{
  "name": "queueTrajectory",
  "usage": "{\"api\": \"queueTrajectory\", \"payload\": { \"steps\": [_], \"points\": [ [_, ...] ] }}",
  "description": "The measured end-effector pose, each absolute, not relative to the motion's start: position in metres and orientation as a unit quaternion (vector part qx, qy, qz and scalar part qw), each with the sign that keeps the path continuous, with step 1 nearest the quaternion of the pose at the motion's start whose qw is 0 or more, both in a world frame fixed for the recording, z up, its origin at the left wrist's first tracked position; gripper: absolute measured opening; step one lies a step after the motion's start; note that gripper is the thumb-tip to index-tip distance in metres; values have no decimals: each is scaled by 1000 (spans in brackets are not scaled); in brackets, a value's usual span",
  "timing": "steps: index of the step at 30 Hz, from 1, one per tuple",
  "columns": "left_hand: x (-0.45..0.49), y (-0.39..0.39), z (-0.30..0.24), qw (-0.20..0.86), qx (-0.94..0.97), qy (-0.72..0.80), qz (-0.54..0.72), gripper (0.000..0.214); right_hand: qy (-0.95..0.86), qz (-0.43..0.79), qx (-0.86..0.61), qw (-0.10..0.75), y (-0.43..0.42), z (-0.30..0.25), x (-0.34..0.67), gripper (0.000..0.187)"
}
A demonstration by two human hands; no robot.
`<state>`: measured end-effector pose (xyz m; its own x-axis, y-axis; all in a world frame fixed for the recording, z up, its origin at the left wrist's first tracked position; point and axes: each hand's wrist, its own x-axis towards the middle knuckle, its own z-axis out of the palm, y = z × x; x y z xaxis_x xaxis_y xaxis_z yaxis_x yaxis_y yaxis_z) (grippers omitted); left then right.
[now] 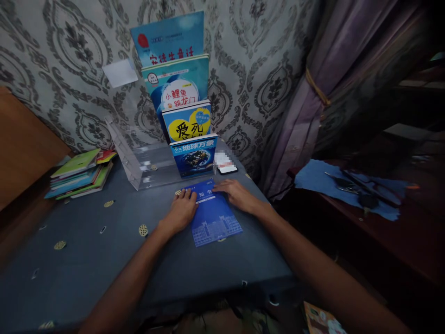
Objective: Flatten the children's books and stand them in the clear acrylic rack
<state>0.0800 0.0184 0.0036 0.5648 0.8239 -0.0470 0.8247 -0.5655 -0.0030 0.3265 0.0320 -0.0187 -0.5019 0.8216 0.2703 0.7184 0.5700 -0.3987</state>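
The flat blue paper booklet with white lettering and a pale skyline print (217,222) lies face up on the grey-blue patterned table (121,260), directly in front of the display rack. The left hand (183,204) rests palm down at its left edge, fingers extended, unclenched, gripping nothing visible. The right hand (236,192) touches the upper right edge with its fingers; from where I stand, I cannot tell whether the thumb pinches beneath. Contact at both edges probably holds the thin, smooth sheet square.

Behind it, the transparent rigid plastic rack (137,167) supports four glossy rectangular books (194,160), one behind another. Their stepped heights appear intended to expose each title. A thin rectangular phone with a dark edge (227,170) lies just beside the rack's right end.

Farther left, a loose stack of thin, colourful books (81,174) lies flat, edges misaligned. The grey damask-patterned wall (257,69) meets a softly pleated, tied mauve curtain (295,111)
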Motion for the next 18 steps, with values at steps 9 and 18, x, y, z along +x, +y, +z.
{"api": "queueTrajectory", "payload": {
  "steps": [9, 18],
  "points": [
    [80, 17, -3, -24, 883, 468, -24, 37, -867, 148, -394, 268, 43, -42, 270, 60],
    [79, 16, 2, -19, 887, 459, -38, 39, -873, 101, -427, 212, 45, -48, 259, 52]
  ]
}}
